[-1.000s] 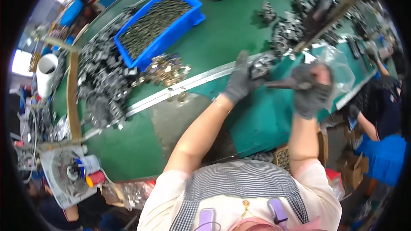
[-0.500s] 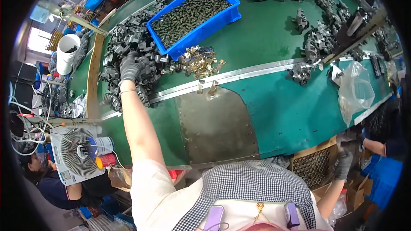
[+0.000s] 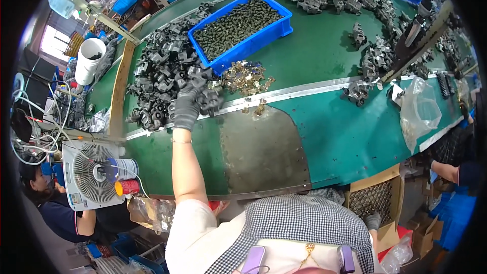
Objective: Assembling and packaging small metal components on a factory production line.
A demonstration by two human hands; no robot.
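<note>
My left hand (image 3: 187, 109), in a grey striped glove, is closed on a dark moulded part (image 3: 209, 100), smeared by motion. It is just above the near edge of a heap of similar black and grey parts (image 3: 162, 66), close to the metal strip. To its right lies a small pile of brass-coloured metal clips (image 3: 247, 78). My right hand (image 3: 373, 220), also gloved, is low at the right, at the near edge of a cardboard box holding many metal pieces (image 3: 373, 199). Its fingers are mostly hidden there.
A blue bin (image 3: 281, 26) full of small dark springlike pieces stands behind the clips. A metal strip (image 3: 294, 90) crosses the green table. More parts (image 3: 375, 56) lie at the right, near a slanted post and a clear plastic bag (image 3: 420, 109). A fan (image 3: 94, 175) stands at the left.
My left hand has come off the heap, moving right and nearer with a dark part. My right hand has moved left to the cardboard box. The view has shifted slightly.
</note>
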